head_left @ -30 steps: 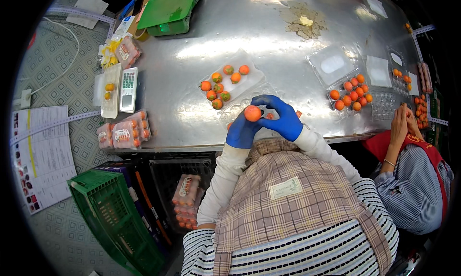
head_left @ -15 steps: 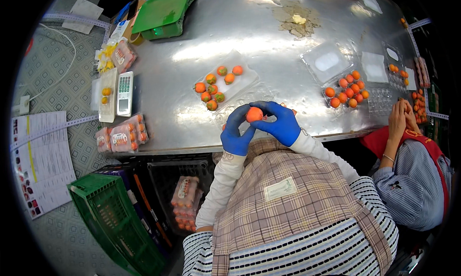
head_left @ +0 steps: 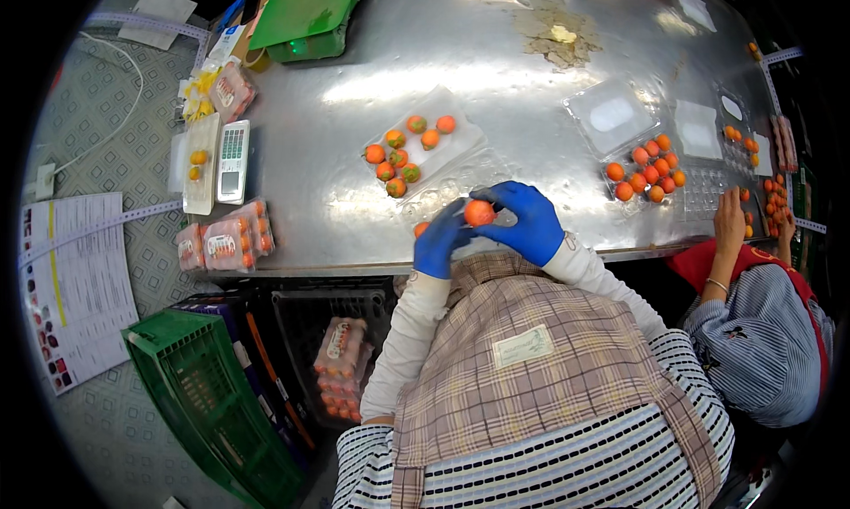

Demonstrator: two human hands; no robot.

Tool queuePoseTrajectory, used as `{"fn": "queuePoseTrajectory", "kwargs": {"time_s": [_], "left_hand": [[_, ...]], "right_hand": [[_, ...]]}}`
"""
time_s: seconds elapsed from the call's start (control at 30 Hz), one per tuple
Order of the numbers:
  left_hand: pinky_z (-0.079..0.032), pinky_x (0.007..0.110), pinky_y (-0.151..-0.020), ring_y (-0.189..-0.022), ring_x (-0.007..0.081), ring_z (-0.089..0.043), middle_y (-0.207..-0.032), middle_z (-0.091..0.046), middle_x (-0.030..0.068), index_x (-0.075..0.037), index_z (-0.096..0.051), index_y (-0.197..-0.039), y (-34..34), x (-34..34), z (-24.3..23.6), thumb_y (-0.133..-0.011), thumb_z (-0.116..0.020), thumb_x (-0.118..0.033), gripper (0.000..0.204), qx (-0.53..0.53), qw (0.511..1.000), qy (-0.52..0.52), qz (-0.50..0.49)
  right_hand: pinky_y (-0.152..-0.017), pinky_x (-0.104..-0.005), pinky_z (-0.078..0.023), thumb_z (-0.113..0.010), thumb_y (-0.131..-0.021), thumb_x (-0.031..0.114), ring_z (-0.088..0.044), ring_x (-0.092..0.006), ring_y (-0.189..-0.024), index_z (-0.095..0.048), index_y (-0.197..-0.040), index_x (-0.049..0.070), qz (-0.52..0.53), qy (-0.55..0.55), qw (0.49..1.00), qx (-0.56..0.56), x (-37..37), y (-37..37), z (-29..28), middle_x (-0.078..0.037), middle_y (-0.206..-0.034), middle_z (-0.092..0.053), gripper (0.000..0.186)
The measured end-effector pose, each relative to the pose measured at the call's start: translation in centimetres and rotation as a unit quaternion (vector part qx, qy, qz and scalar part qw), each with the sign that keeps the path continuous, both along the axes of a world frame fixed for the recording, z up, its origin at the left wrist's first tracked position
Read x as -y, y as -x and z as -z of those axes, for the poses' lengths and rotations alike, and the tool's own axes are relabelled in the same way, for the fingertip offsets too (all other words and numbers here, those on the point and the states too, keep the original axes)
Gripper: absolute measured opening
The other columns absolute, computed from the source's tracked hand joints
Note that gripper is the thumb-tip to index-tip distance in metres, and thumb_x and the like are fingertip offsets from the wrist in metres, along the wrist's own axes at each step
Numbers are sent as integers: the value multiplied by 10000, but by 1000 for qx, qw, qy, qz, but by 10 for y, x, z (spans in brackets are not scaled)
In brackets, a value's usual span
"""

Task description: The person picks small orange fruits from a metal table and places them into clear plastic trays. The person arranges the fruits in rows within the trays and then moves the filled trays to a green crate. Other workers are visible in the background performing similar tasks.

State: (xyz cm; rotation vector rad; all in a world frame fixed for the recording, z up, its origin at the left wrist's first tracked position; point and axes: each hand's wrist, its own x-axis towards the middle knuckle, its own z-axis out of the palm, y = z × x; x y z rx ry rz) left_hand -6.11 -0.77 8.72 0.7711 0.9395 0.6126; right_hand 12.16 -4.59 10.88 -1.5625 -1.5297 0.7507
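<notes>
My right hand [head_left: 529,223], in a blue glove, pinches a round orange-red fruit [head_left: 479,212] between thumb and fingers, just above the table's near edge. Curled against the fruit's left side is my left hand [head_left: 440,242], also gloved in blue; its fingertips are partly shaded and blurred. Another orange fruit [head_left: 421,229] shows beside the left hand, partly covered by it. Beyond my hands, a clear plastic tray [head_left: 456,142] lies with several orange fruits [head_left: 396,157] with green tops on and beside it. A second clear tray [head_left: 443,190] lies closer, partly behind my hands.
On the metal table [head_left: 336,173] stand a scale [head_left: 233,162], packed fruit boxes [head_left: 232,242] and a green machine [head_left: 305,22]. At right, a co-worker's hand [head_left: 730,217] is near filled trays [head_left: 651,168]. Below left are a green crate [head_left: 208,403] and a black crate [head_left: 292,319].
My left hand has lowered slightly and its fingers have curled in. The fruit now rests more in my right hand. At right, the co-worker's hands have moved apart.
</notes>
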Motion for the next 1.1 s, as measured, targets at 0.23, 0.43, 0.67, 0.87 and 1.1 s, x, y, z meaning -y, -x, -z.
{"fn": "queuePoseTrajectory", "kwargs": {"time_s": [0.23, 0.43, 0.67, 0.87, 1.1], "left_hand": [[-450, 250, -806, -882, 146, -608, -1041, -636, 83, -21, -553, -1224, 79, -11, 58, -888, -552, -138, 356, -192, 968, -24, -158], [-451, 269, -880, -996, 155, -577, -1094, -616, 87, 16, -578, -1180, 81, 4, 103, -863, -573, -20, 319, -200, 961, -102, -160], [-440, 272, -892, -987, 151, -569, -1105, -616, 92, 4, -584, -1174, 70, 0, 103, -858, -580, -54, 321, -237, 953, -111, -151], [-474, 327, -785, -868, 199, -604, -1015, -642, 75, -105, -621, -1145, 73, -35, 97, -762, -693, -146, 392, -404, 853, -302, -136], [-497, 412, -721, -842, 283, -604, -897, -623, 85, -179, -653, -1079, 46, -97, 91, -628, -787, -364, 506, -643, 682, -349, 13]], "right_hand": [[-718, -366, -491, -741, -680, 221, -618, -275, -811, -636, -1029, 109, -58, 94, 994, 12, -7, 8, 77, -81, -923, -640, 381], [-728, -376, -441, -700, -709, 222, -602, -237, -848, -627, -1022, 159, -143, 17, 976, 165, -22, 33, 96, -31, -944, -636, 328], [-716, -377, -425, -678, -732, 249, -594, -212, -847, -635, -1021, 177, -198, -4, 945, 259, -41, 57, 106, -5, -929, -622, 302], [-724, -382, -424, -675, -740, 255, -587, -230, -850, -645, -1026, 166, -167, -12, 966, 197, -58, 56, 94, -26, -915, -611, 300], [-659, -379, -486, -658, -731, 512, -638, -276, -729, -662, -978, 124, -94, 188, 944, 254, -147, 73, 93, -102, -796, -661, 459]]}}
